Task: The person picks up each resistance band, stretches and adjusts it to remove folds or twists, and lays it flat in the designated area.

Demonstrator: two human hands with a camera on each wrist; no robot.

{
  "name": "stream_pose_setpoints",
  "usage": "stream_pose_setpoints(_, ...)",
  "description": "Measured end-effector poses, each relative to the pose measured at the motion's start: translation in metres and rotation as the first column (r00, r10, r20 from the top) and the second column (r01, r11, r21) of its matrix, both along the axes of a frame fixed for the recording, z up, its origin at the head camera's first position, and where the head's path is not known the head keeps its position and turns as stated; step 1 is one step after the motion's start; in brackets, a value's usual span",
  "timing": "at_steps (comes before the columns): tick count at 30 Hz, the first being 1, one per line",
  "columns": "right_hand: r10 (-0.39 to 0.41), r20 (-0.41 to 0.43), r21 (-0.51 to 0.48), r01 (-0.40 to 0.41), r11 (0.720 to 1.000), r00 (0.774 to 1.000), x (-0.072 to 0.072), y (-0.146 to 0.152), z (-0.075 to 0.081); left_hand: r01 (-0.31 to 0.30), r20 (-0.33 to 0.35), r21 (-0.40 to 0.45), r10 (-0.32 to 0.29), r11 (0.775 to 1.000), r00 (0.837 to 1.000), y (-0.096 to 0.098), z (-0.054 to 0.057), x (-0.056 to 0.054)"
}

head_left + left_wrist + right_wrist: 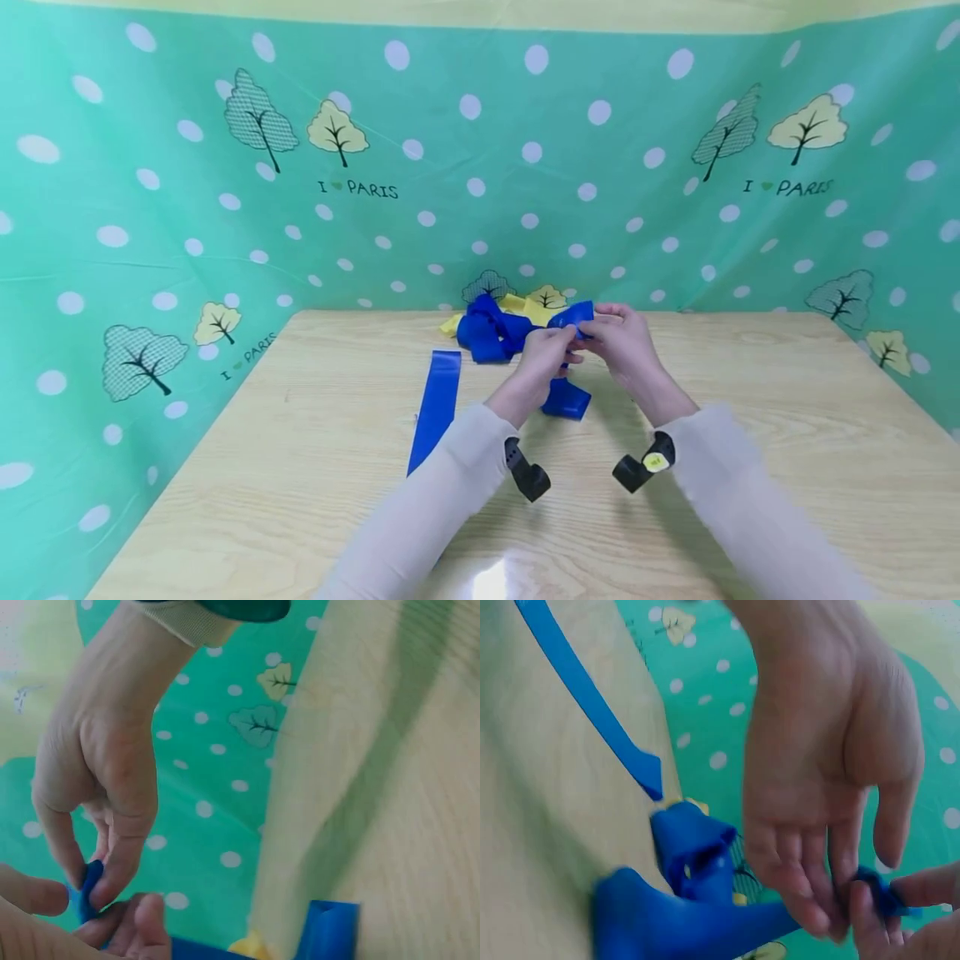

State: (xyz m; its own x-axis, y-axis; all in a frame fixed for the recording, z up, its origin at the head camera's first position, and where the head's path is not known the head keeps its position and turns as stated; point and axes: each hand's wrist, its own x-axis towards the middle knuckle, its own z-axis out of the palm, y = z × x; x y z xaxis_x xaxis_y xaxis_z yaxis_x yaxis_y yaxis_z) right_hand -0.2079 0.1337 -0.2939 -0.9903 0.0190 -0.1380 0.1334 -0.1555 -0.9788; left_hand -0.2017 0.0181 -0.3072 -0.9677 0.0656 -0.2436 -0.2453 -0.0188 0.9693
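Observation:
Near the back of the table, both my hands work close together on a wide, smooth blue band (576, 314). My right hand (618, 337) pinches a bunched part of it between thumb and fingers, also plain in the left wrist view. The left hand (542, 362) has its fingertips on the same bunch, curled around the band. From the hands the band runs left into a crumpled, looped blue heap (487, 333), while one blue end (566, 400) lies just below them. In the right wrist view, fingers hide much of the bunched part.
Yellow material (528, 308) lies behind the blue heap, against the polka-dot cloth (480, 167) at the table's back edge. A flat blue strip (437, 400) stretches along the wooden table (300, 433) toward me, partly under my left sleeve. Both wrists wear black straps.

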Motion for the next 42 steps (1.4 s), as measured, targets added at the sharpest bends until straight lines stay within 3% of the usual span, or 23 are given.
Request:
stream_pose_setpoints(6, 0.019, 0.048, -0.103, -0.014, 0.995, 0.999, 0.016, -0.008, -0.015, -0.116, -0.016, 0.029, 0.116, 0.993, 0.993, -0.001, -0.007, 0.001)
stream_pose_setpoints(10, 0.040, 0.051, -0.073, -0.036, 0.997, 0.998, 0.026, -0.012, -0.022, -0.123, -0.056, -0.004, 0.123, 0.992, 0.991, -0.004, -0.010, 0.000)
stream_pose_setpoints(16, 0.162, 0.063, -0.088, -0.156, 0.984, 0.985, 0.034, -0.008, -0.032, -0.043, -0.091, -0.106, 0.033, 0.993, 0.995, -0.016, -0.012, -0.003)
stream_pose_setpoints(19, 0.263, 0.068, -0.209, -0.244, 0.947, 0.962, 0.033, -0.002, -0.041, 0.037, -0.078, -0.197, -0.053, 0.980, 0.996, -0.021, -0.012, -0.003)
stream_pose_setpoints(22, 0.330, 0.067, -0.357, -0.287, 0.889, 0.941, 0.028, 0.002, -0.047, 0.110, -0.052, -0.291, -0.131, 0.950, 0.990, -0.024, -0.012, 0.000)
stream_pose_setpoints(25, 0.354, 0.066, -0.406, -0.299, 0.864, 0.933, 0.023, 0.003, -0.049, 0.153, -0.030, -0.331, -0.172, 0.931, 0.985, -0.026, -0.014, 0.005)
stream_pose_setpoints(35, 0.235, 0.105, -0.273, -0.199, 0.941, 0.966, 0.012, 0.011, -0.036, 0.195, -0.001, -0.233, -0.201, 0.953, 0.980, -0.029, -0.024, 0.028)
stream_pose_setpoints(42, 0.203, 0.119, -0.250, -0.168, 0.954, 0.972, -0.002, 0.018, -0.026, 0.217, 0.002, -0.245, -0.224, 0.945, 0.975, -0.031, -0.028, 0.042)
